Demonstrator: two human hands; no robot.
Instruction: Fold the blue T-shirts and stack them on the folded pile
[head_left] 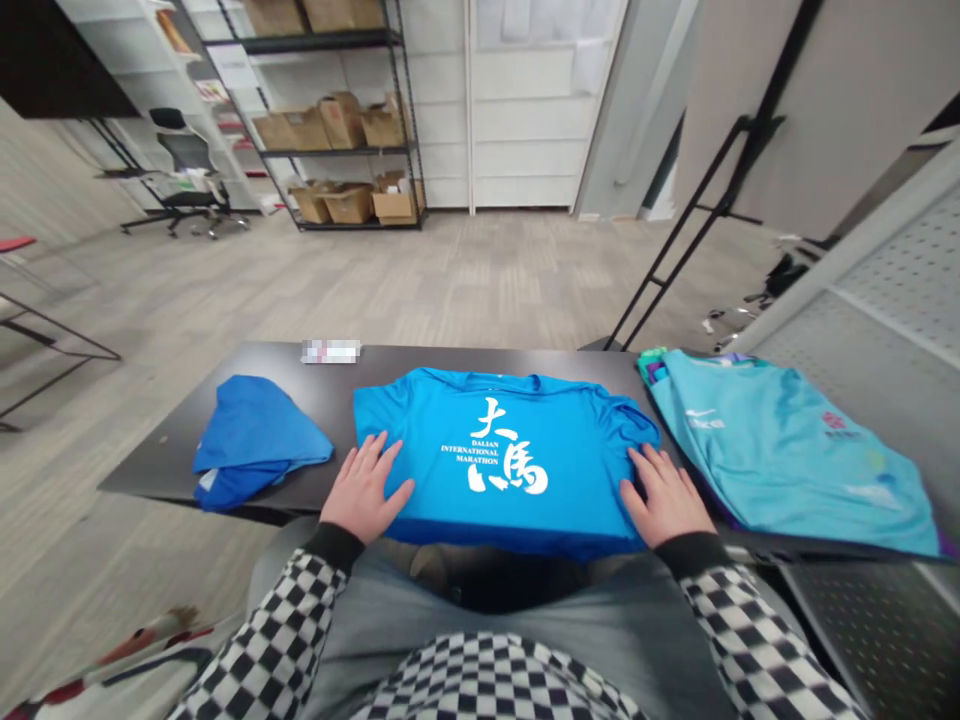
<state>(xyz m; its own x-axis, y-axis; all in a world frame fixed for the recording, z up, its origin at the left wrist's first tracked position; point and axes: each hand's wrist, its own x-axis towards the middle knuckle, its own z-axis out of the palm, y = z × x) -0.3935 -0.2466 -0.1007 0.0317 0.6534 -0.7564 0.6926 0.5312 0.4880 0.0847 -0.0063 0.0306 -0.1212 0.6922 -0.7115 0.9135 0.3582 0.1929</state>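
Observation:
A bright blue T-shirt [570,450] with white lettering lies spread on the dark table, collar at the far side, its lower part hanging over the near edge. My left hand [366,488] rests at the shirt's left side, fingers spread, below the left sleeve. On the opposite side my right hand [666,492] touches the shirt's edge under the right sleeve, fingers also apart. Neither hand grips the cloth. To the left sits a folded blue garment [255,435]. A stack of turquoise shirts [787,450] lies to the right, the top one bearing a white logo.
The dark table [180,440] has a small blurred white item [331,351] at its far edge. A black stand [697,215] rises behind the right end, near a grey perforated panel [900,270]. Shelves with cardboard boxes [349,203] stand across the floor.

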